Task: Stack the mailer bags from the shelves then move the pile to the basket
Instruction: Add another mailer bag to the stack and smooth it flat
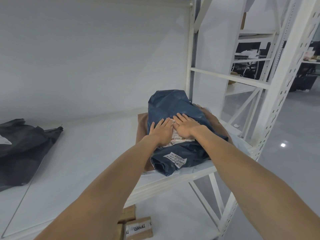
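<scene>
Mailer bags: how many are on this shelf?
3. A dark blue bag lies at the right, a brown bag is beneath it, and a black bag lies at the left. More may be hidden underneath.

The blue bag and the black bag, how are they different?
The blue bag sits atop a brown mailer; the black bag lies straight on the shelf. The left hand and right hand press the blue bag; nothing touches the black bag. Both are crinkly, dark mailers.
</scene>
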